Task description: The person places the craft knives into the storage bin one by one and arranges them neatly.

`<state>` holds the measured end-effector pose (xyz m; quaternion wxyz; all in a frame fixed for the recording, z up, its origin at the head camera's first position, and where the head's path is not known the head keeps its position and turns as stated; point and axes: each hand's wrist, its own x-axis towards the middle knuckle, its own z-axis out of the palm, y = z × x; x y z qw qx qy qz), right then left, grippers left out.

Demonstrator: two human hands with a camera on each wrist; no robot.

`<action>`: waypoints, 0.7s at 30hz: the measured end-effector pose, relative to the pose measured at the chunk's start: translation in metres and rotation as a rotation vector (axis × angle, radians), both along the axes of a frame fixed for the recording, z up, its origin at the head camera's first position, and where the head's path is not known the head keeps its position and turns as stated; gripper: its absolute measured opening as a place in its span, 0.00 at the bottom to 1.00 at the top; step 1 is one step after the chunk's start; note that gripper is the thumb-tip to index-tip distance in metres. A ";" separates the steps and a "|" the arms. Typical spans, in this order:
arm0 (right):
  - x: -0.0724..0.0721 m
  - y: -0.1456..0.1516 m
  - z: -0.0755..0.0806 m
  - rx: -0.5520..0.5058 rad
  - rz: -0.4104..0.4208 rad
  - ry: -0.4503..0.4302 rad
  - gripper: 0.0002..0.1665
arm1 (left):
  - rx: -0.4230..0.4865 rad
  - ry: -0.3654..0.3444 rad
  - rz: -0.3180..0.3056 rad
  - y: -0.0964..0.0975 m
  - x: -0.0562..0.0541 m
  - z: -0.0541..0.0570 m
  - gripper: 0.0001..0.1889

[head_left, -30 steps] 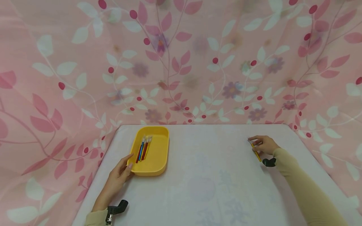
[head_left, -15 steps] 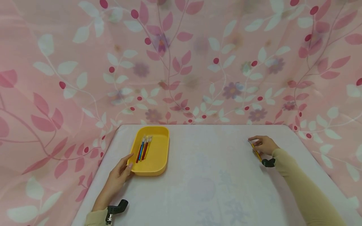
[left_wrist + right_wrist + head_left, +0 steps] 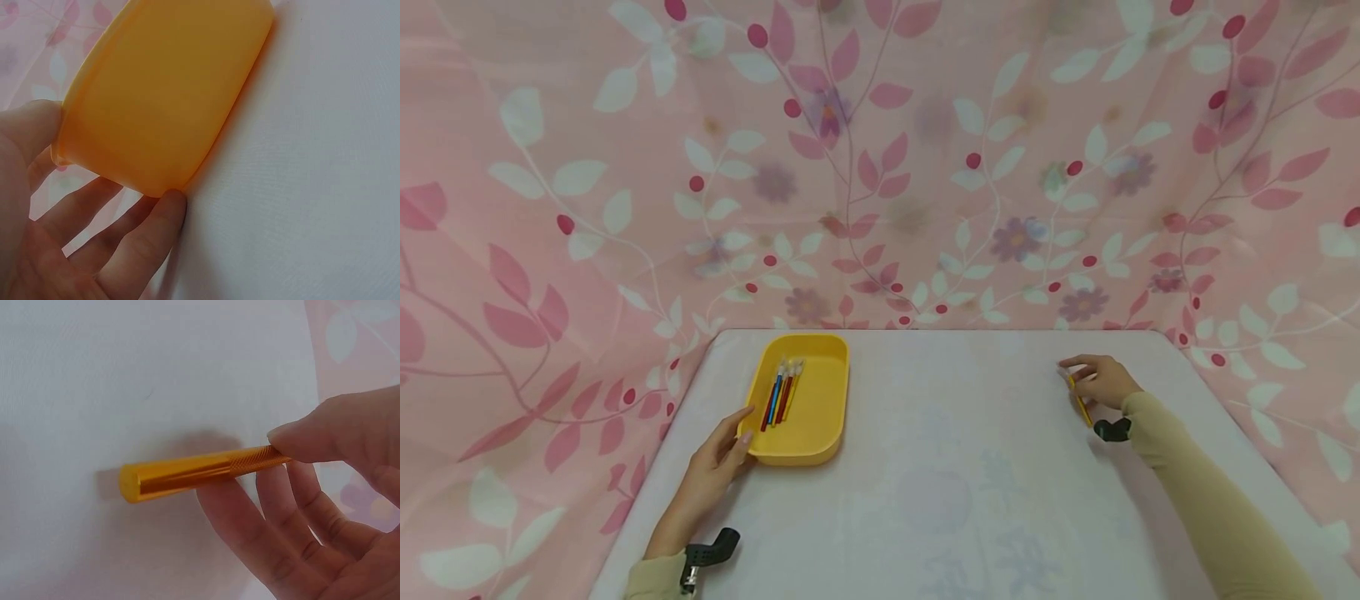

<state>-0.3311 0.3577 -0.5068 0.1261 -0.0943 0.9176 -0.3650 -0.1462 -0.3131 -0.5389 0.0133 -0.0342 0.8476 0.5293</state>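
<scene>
At the left of the head view, my left hand point(image 3: 711, 471) holds the near-left corner of a yellow plastic tray point(image 3: 822, 404). In the left wrist view the thumb lies at the rim of the tray point(image 3: 162, 94) and fingertips touch its lower side. Several slim craft knives point(image 3: 781, 396) with red, blue and yellow handles and pale tips lie side by side in it. Far right, my right hand point(image 3: 1105, 383) pinches a yellow metal craft knife point(image 3: 1082, 410) between thumb and fingers. The right wrist view shows the knife point(image 3: 187, 475) by its knurled grip; its tip is hidden.
A white cloth covers the table point(image 3: 925, 417), which extends between the two hands. Pink floral fabric point(image 3: 880, 167) hangs behind the table and along both sides. Each wrist carries a black camera mount point(image 3: 713, 548).
My right hand has shifted very slightly and the knife has turned a little in its fingers, its pale tip now less visible. The left hand and tray stay put.
</scene>
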 end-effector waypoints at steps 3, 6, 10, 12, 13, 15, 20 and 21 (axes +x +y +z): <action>0.001 -0.001 0.004 -0.033 0.003 0.013 0.33 | -0.003 -0.001 0.000 0.000 0.000 0.000 0.30; 0.002 -0.004 0.009 -0.098 0.001 0.016 0.32 | 0.007 -0.004 0.000 0.000 0.000 0.001 0.30; 0.004 -0.011 0.015 -0.196 0.007 0.016 0.33 | 0.019 -0.006 -0.003 0.000 0.000 0.001 0.30; 0.004 -0.015 0.019 -0.226 0.008 0.016 0.34 | 0.021 -0.006 -0.004 0.000 0.001 0.001 0.30; 0.004 -0.018 0.021 -0.234 0.012 0.017 0.34 | 0.024 -0.009 -0.004 0.000 0.001 0.001 0.30; 0.005 -0.023 0.026 -0.248 0.013 0.017 0.34 | 0.027 -0.012 -0.005 0.000 0.000 0.002 0.30; 0.004 -0.038 0.038 -0.274 0.019 0.030 0.34 | 0.050 -0.018 -0.006 0.000 0.000 0.003 0.31; 0.003 -0.041 0.040 -0.281 0.023 0.034 0.33 | 0.057 -0.015 -0.009 0.000 0.000 0.002 0.30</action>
